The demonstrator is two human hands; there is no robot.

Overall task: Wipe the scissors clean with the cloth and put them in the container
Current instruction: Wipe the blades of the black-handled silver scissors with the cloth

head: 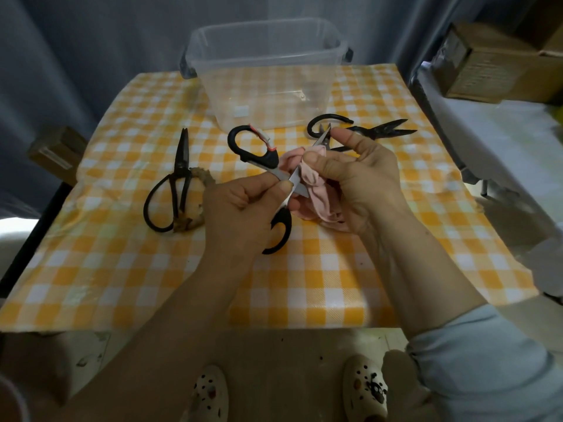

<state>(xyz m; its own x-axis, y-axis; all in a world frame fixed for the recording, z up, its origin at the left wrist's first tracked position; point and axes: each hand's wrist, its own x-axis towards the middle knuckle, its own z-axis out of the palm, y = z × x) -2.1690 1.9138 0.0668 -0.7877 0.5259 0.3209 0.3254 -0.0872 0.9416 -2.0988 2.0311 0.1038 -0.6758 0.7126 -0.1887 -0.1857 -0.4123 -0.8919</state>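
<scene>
1. Head view: the left hand (240, 208) pinches the black-handled scissors (272, 158) right by the pivot. They're splayed open and held up over the yellow-checked table (335, 269).
2. The right hand (362, 178) grips the pink cloth (313, 184), bunched round one blade, with the tip poking out by the thumb.
3. The clear container (268, 77) sits at the back of the table, just behind the hands.
4. Two more pairs lie flat on the table: old black scissors (175, 190) on the left and dark shears (380, 130) on the right.
</scene>
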